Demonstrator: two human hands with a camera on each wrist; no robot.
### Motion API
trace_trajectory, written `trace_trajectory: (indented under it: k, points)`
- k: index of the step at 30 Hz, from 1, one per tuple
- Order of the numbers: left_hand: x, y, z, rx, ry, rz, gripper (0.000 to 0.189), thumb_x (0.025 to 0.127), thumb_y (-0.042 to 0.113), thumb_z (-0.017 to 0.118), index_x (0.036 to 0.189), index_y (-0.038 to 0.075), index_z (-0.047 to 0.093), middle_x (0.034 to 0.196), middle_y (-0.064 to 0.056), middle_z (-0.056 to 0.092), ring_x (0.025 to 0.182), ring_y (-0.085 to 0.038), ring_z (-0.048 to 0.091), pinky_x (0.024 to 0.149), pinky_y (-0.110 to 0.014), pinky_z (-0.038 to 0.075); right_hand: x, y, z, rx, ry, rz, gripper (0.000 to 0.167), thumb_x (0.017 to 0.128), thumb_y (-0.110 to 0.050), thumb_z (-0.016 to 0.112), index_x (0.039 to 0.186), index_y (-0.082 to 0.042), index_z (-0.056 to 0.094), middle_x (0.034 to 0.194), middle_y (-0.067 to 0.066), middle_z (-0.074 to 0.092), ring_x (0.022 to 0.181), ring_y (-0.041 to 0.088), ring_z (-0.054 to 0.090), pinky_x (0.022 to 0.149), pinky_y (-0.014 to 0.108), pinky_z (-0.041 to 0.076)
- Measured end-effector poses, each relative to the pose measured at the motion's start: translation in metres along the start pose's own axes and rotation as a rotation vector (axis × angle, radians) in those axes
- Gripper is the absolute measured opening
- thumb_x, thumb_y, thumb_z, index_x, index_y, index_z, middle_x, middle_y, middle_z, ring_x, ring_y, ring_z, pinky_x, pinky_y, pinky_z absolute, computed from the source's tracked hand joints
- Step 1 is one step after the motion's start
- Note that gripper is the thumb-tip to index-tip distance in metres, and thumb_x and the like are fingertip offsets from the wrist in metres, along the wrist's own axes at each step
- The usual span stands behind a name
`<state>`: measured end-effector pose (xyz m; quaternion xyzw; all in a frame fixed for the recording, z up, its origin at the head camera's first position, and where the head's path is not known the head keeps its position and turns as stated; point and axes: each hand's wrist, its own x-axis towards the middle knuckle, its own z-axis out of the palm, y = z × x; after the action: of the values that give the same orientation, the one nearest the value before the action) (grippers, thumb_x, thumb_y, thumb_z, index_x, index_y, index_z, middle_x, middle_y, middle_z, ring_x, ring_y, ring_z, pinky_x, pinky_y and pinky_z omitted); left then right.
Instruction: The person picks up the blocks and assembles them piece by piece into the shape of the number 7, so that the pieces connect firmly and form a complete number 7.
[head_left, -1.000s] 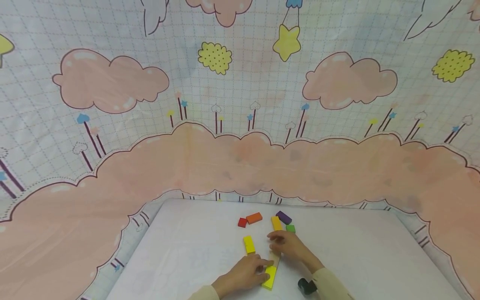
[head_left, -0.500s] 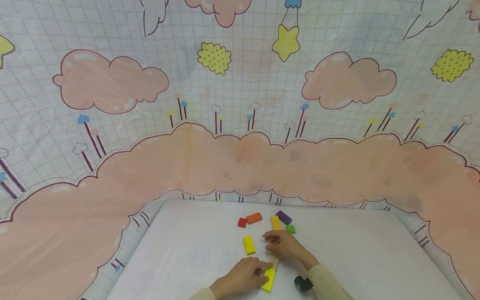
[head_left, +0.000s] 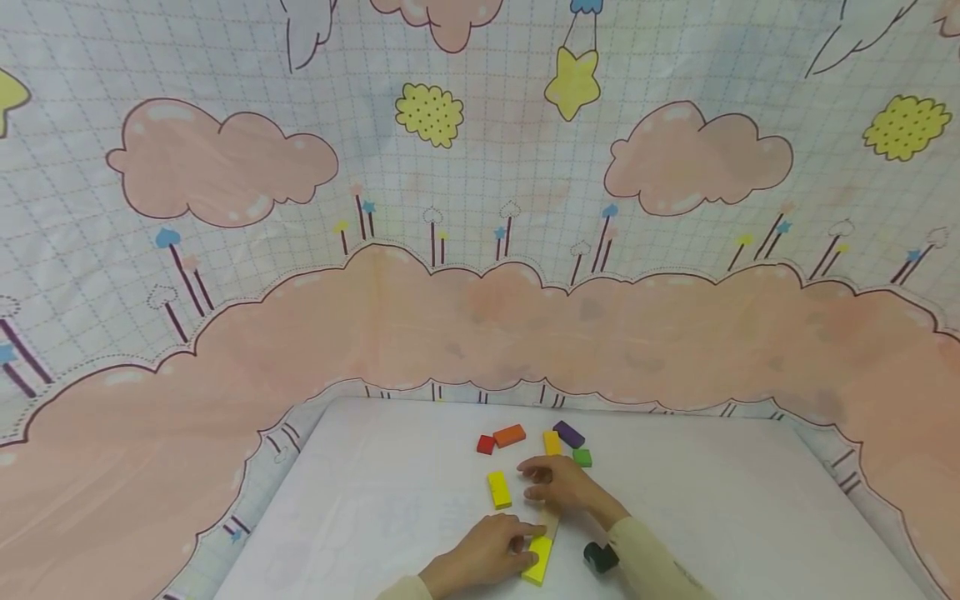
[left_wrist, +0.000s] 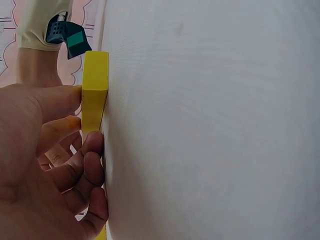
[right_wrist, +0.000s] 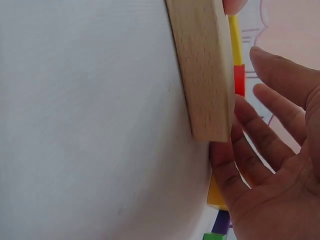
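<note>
In the head view, my left hand (head_left: 483,546) touches a yellow block (head_left: 537,560) with its thumb and index finger, both on the block's upper side in the left wrist view (left_wrist: 95,75). The other fingers are bent against the table. A plain wooden block (head_left: 551,522) lies end to end with that yellow block. Over the wooden block's far end is my right hand (head_left: 562,485), its fingers spread and loosely bent. The right wrist view shows its thumb (right_wrist: 277,72) apart from the wooden block (right_wrist: 202,75), and the lower fingers close behind its end.
Left of my right hand lies another yellow block (head_left: 498,490). Farther back are a red cube (head_left: 485,445), an orange block (head_left: 510,436), a golden-yellow block (head_left: 552,443), a purple block (head_left: 570,433) and a green block (head_left: 582,457). They lie on the white table (head_left: 720,500).
My right hand has shifted slightly left and away from me, and its forearm has moved left. The yellow block under my left fingers has slid slightly towards me. The loose blocks have not moved.
</note>
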<state>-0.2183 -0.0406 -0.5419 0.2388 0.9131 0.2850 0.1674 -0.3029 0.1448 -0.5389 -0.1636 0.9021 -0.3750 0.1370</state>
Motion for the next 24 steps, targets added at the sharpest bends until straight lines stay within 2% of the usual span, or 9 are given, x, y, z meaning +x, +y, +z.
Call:
trace_trajectory:
  k: [6, 12, 24]
  points:
    - [0.000, 0.000, -0.002, 0.022, -0.002, 0.030, 0.039, 0.091, 0.033, 0.069, 0.130, 0.029, 0.065, 0.077, 0.013, 0.050, 0.071, -0.001, 0.044, 0.065, -0.018, 0.038, 0.006, -0.003, 0.002, 0.000, -0.020, -0.050, 0.037, 0.084, -0.023, 0.078, 0.120, -0.022, 0.069, 0.112, -0.003, 0.069, 0.100, 0.018, 0.059, 0.093, 0.043, 0.053]
    - [0.000, 0.000, -0.002, 0.012, -0.003, 0.026, 0.039, 0.091, 0.033, 0.069, 0.130, 0.028, 0.065, 0.075, 0.012, 0.050, 0.070, -0.001, 0.044, 0.064, -0.017, 0.038, 0.009, -0.007, 0.004, -0.012, -0.037, -0.073, 0.037, 0.084, -0.021, 0.077, 0.121, -0.021, 0.069, 0.110, -0.002, 0.068, 0.099, 0.017, 0.058, 0.092, 0.042, 0.052]
    - [0.000, -0.002, 0.001, 0.017, 0.005, 0.049, 0.038, 0.092, 0.033, 0.068, 0.130, 0.028, 0.065, 0.074, 0.013, 0.050, 0.069, 0.000, 0.044, 0.064, -0.018, 0.038, 0.016, -0.015, 0.010, -0.061, -0.103, -0.036, 0.049, 0.079, -0.030, 0.082, 0.126, -0.029, 0.065, 0.112, -0.007, 0.064, 0.100, 0.016, 0.054, 0.095, 0.043, 0.050]
